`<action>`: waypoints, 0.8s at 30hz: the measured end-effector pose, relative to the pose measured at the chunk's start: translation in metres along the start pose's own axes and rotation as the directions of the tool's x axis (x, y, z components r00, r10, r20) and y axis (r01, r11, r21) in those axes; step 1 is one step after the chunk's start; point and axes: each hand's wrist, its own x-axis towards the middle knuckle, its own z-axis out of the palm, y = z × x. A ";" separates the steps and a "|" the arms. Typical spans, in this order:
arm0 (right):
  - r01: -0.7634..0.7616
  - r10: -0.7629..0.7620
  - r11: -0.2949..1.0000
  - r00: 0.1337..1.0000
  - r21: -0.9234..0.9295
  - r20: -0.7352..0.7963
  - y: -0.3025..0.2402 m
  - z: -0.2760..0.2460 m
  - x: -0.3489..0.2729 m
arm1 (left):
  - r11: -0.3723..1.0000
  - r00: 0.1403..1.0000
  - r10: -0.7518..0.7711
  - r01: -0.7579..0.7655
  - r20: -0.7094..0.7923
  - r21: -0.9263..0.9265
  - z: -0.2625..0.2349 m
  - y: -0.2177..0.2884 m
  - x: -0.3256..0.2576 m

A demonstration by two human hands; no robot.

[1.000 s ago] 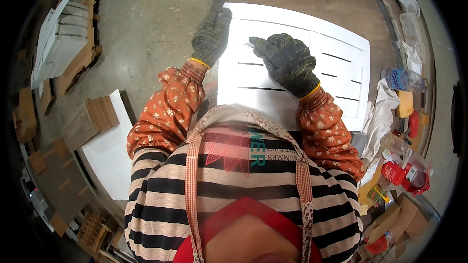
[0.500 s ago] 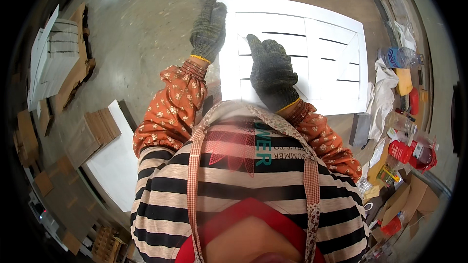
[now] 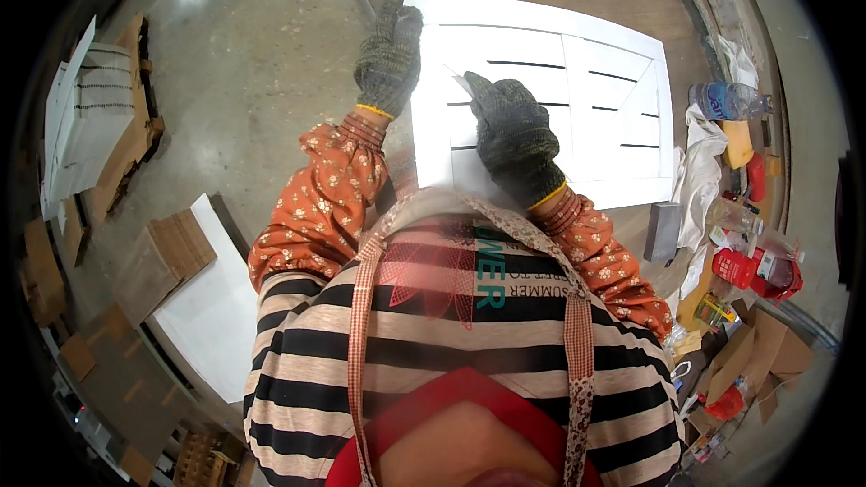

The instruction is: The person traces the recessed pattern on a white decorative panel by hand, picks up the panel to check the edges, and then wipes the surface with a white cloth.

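Note:
A white slotted panel (image 3: 622, 126) lies on the brown board in front of me, with dark slits and raised frame lines on its face. At its left edge is my left hand (image 3: 389, 59) in a dark knitted glove, fingers stretched out along the edge and touching it. My right hand (image 3: 516, 137), gloved alike, rests over the left half of the panel, fingers curled and thumb pointing up and left. By the thumb tip a thin pale sliver (image 3: 461, 82) shows; its kind is unclear. The palm side of the right hand is hidden.
On the right are a plastic bottle (image 3: 729, 101), white cloth (image 3: 699, 176), a grey block (image 3: 664, 233), a red container (image 3: 735, 268) and an open carton (image 3: 753, 356). Left on the floor stand stacked white panels (image 3: 95, 117) and cardboard (image 3: 176, 248).
My right hand has shifted slightly right and down on the panel, and a pale sliver now shows by its thumb. My left hand stays at the edge. The whole view has shifted a little.

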 end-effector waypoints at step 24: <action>0.204 -0.182 0.968 0.972 -0.150 0.148 0.013 0.000 0.060 | 0.758 0.845 -0.433 0.530 0.316 -0.379 -0.040 0.027 -0.013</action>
